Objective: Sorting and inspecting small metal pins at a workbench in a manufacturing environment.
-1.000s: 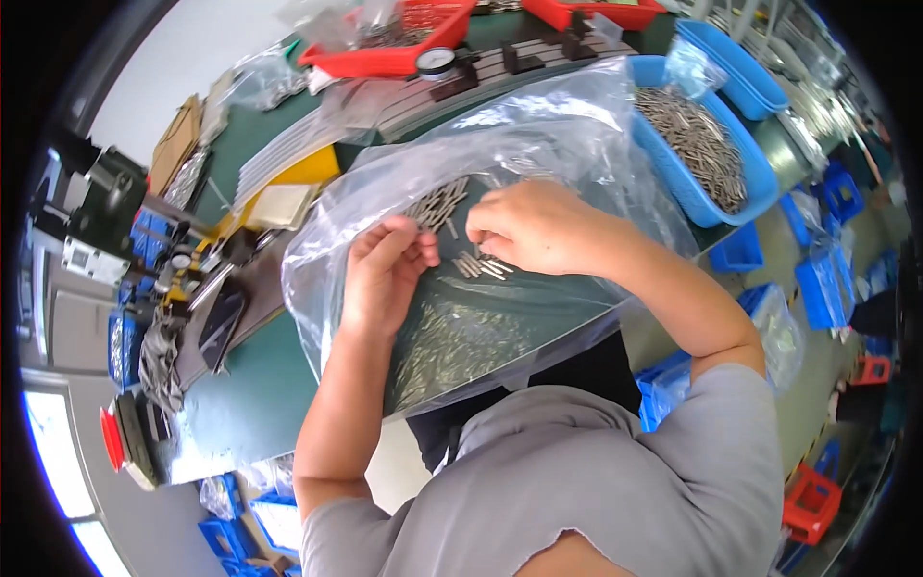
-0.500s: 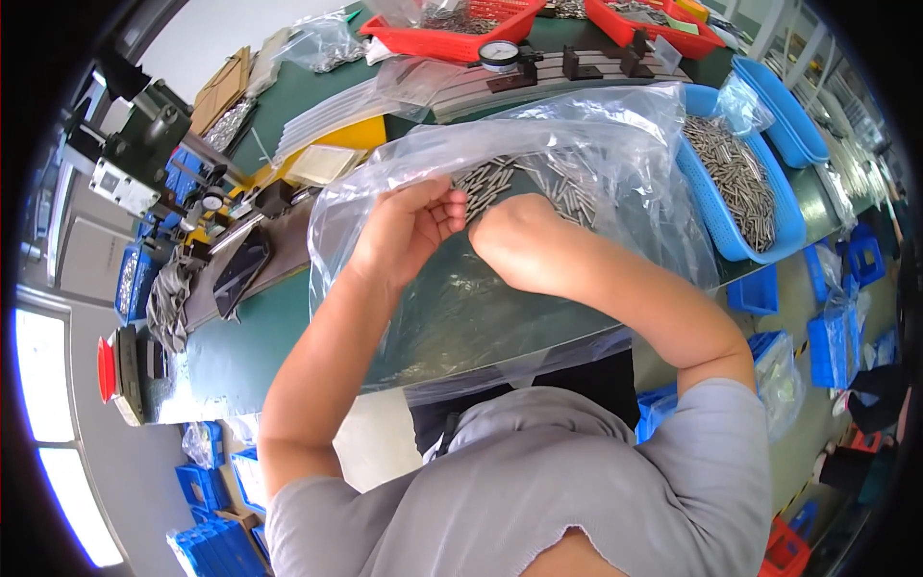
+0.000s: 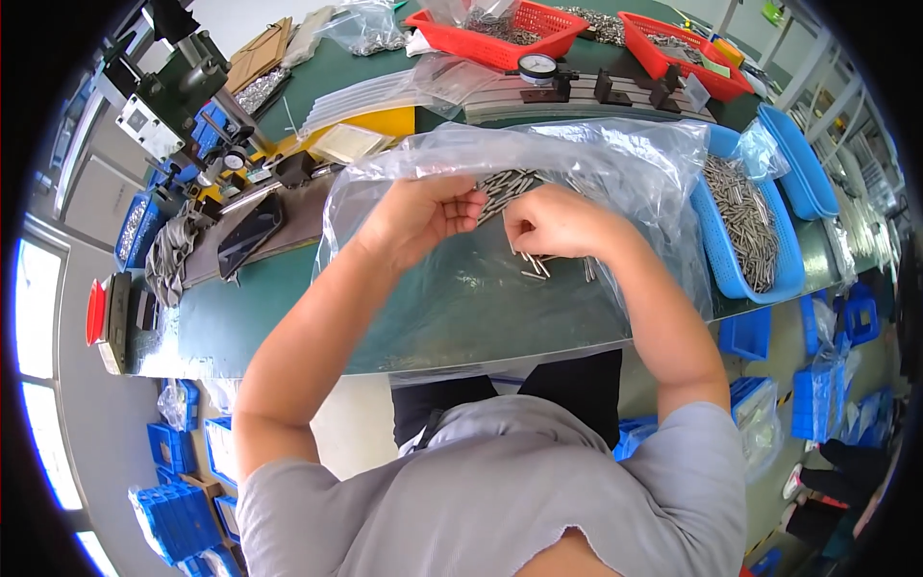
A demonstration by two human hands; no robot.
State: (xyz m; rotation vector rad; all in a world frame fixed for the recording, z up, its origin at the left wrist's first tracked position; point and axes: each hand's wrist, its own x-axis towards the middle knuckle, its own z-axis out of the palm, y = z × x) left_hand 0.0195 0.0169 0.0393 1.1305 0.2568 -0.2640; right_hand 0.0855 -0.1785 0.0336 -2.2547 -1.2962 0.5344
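Many small metal pins [image 3: 502,190] lie in a pile on a clear plastic bag [image 3: 635,159] spread over the green table. My left hand [image 3: 423,219] rests at the pile's left edge, its fingers curled in. Whatever they hold, if anything, is hidden. Just to the right, my right hand [image 3: 562,221] is closed with the fingertips turned down over the pins. Its fingers hide what is in them. A few loose pins [image 3: 535,267] show beneath it, on the near side.
A blue basket [image 3: 719,252] full of similar pins stands at the right. Red baskets [image 3: 452,43] sit at the back, near a dial gauge [image 3: 536,66] on a rail fixture. To the left are a black phone [image 3: 252,236] and a measuring stand [image 3: 159,125].
The view has shifted, so the back of the table sits lower. My right hand has moved a little right, and loose pins now show below it. My left hand stays curled by the pile.
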